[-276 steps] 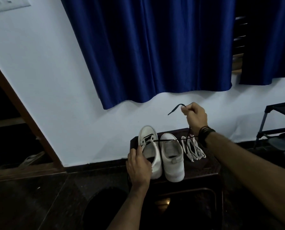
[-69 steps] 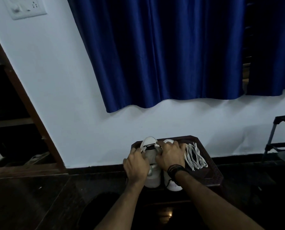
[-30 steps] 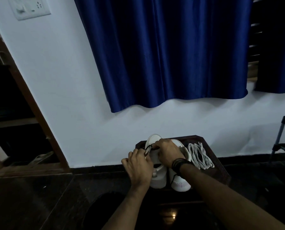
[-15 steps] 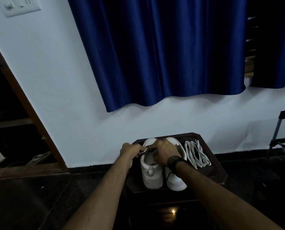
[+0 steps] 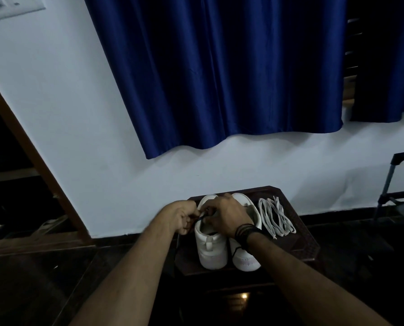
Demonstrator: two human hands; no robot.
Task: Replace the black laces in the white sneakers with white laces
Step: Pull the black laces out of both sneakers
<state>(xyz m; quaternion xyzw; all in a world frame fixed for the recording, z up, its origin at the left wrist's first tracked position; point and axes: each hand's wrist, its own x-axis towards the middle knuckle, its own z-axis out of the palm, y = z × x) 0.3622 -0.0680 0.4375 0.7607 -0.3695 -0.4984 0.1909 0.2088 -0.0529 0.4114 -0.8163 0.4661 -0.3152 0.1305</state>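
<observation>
Fingers of the left hand (image 5: 181, 216) pinch the black lace (image 5: 201, 217) at the left sneaker (image 5: 210, 249), likely to draw it out. Right hand (image 5: 227, 216) curls over the shoe's tongue, apparently steadying it; what it grips I cannot tell. White laces (image 5: 275, 217) lie beside the right sneaker (image 5: 245, 260), ready.

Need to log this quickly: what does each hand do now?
Left hand: pinches the black lace.
Right hand: curled on the left sneaker; grip unclear.

text: none legible | labels: none | brands: none | numbers: none
</observation>
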